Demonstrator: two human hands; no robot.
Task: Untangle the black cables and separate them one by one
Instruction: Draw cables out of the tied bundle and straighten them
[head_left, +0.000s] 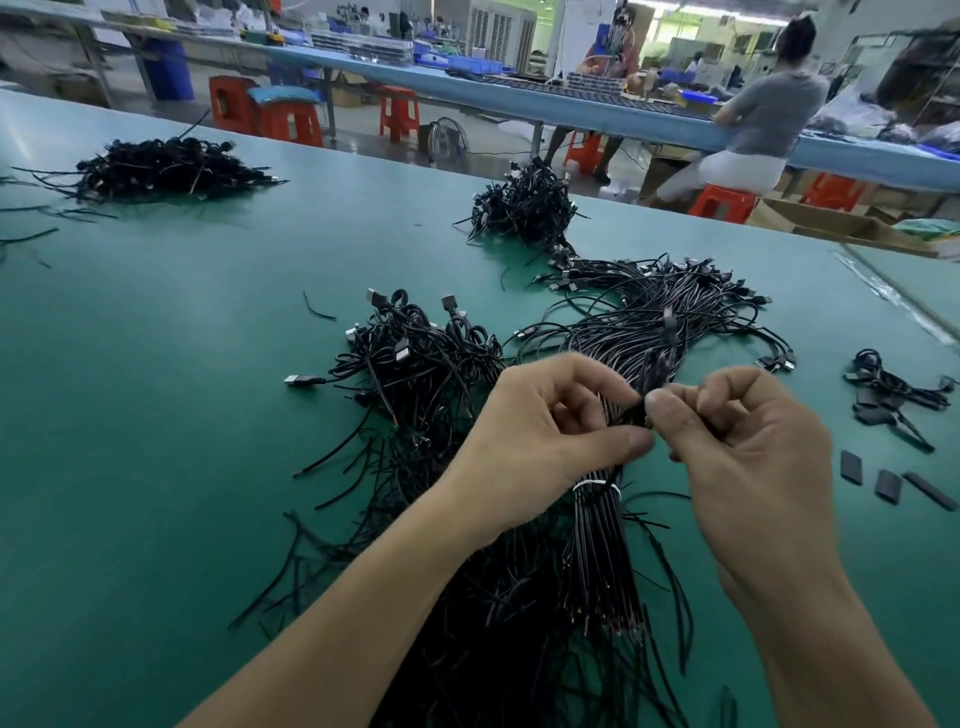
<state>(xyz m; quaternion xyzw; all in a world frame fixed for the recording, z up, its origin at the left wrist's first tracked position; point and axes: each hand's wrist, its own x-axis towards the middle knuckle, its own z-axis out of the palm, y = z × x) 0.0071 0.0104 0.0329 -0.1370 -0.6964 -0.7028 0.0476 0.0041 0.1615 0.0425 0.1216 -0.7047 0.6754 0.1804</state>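
Note:
A thick bundle of black cables (597, 540) lies on the green table (156, 395), bound by a white tie (595, 487), with its far end fanned out in loops with USB plugs (675, 306). My left hand (545, 426) and my right hand (748, 441) meet just above the tie, both pinching strands of the bundle between thumb and fingers. A loose tangle of black cables (415, 358) sits to the left of the hands.
Further cable piles lie at the far left (161, 166) and far middle (524, 205). A small bunch (888, 389) and three flat black sleeve pieces (888, 486) lie at the right. A person sits on a red stool (722, 200) beyond the table edge.

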